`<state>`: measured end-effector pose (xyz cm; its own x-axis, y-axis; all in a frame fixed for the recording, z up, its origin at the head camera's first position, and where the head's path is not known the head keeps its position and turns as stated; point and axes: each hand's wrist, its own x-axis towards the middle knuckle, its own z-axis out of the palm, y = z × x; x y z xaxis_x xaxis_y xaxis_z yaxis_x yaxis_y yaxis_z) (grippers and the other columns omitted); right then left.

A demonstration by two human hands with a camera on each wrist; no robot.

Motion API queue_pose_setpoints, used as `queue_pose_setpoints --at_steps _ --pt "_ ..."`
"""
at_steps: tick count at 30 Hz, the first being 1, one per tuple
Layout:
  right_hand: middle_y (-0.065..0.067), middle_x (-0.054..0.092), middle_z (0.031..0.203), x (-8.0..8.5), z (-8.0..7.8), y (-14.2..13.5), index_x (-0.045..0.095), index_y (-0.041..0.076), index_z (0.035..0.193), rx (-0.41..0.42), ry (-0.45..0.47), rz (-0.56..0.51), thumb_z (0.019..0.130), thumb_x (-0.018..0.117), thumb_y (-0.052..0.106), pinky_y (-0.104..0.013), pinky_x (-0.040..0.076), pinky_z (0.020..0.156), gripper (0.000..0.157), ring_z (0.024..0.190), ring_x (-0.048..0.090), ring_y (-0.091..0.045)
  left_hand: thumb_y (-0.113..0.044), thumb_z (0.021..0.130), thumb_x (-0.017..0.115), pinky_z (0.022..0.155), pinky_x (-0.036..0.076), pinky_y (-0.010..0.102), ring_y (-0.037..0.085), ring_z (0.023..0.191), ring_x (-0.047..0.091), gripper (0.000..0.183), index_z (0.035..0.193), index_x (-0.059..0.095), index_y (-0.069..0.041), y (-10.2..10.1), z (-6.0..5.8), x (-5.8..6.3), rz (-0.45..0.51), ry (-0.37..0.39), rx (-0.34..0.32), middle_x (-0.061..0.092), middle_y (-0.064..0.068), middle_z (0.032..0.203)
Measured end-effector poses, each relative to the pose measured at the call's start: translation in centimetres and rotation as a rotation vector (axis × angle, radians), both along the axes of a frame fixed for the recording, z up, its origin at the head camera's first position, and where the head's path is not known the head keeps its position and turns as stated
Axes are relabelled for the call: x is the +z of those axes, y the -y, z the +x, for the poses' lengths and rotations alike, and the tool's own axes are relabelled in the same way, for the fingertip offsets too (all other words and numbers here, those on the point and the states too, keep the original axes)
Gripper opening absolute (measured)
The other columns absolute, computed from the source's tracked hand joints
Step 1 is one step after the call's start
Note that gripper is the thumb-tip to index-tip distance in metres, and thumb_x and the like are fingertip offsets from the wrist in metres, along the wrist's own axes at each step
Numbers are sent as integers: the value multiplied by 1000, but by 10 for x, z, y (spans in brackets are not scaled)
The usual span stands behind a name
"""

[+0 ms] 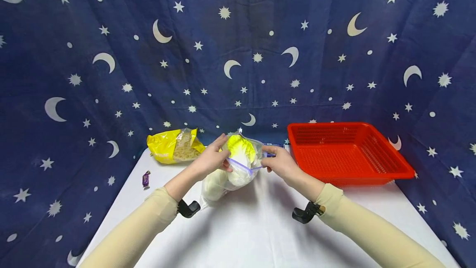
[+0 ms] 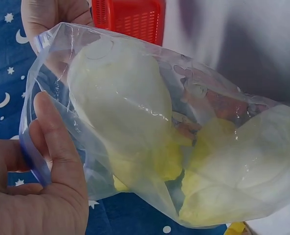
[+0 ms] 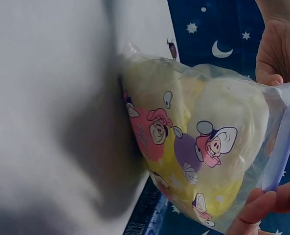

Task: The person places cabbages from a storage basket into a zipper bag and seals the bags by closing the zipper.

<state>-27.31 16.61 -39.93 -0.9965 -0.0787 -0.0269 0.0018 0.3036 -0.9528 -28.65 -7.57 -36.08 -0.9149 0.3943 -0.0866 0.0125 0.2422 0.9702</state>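
A clear zip bag (image 3: 277, 142) with cartoon prints and a purple zip strip is held up over the table by both hands. Inside it are two pale heads of napa cabbage with yellow leaves: one cabbage (image 1: 241, 150) near the mouth, the other cabbage (image 1: 215, 185) in the lower left end. My left hand (image 1: 212, 158) grips the left side of the bag's mouth, thumb and fingers on either side of the zip strip. On the opposite side, my right hand (image 1: 281, 163) pinches the rim between thumb and fingers. The mouth is spread apart between them.
A red plastic basket (image 1: 349, 175) stands at the right of the white table (image 1: 238, 239). At the back left lies a yellow bag of pasta (image 1: 167, 144), with a small purple wrapped candy (image 1: 146, 180) nearer the left edge. A blue packet (image 1: 275, 145) shows partly behind my right hand.
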Motion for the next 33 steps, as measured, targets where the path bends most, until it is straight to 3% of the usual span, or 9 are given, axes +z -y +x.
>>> queue_pose_setpoints --at_steps 14,20,24,29,33 --pt "-24 60 126 28 -8 5 46 -9 148 36 38 1 82 62 1 -24 52 65 69 66 54 -18 0 99 46 71 64 31 16 62 59 73 164 13 -3 4 -1 12 54 -6 40 14 10 170" --pt "-24 59 123 38 -9 7 47 -10 147 47 29 -28 80 62 0 -23 51 60 69 64 52 -16 0 99 46 72 64 32 16 64 57 73 163 13 -2 6 -2 16 72 -21 47 7 4 171" --pt "-21 60 111 43 -11 8 46 -9 148 52 27 -19 80 62 1 -23 50 57 70 63 51 -17 1 98 46 71 64 32 15 66 55 72 163 14 0 6 -1 19 79 -23 55 3 2 172" --pt "-21 61 111 49 -15 8 48 -9 147 46 11 5 82 63 2 -25 52 59 67 66 53 -21 1 98 46 72 64 32 15 67 55 72 163 14 -1 5 -2 23 88 -38 51 2 0 172" --pt "-14 61 96 54 -17 8 49 -9 145 48 4 0 80 61 0 -25 51 59 67 65 53 -20 1 99 46 74 64 34 15 68 55 71 163 14 -2 7 -1 26 85 -65 50 0 -1 172"
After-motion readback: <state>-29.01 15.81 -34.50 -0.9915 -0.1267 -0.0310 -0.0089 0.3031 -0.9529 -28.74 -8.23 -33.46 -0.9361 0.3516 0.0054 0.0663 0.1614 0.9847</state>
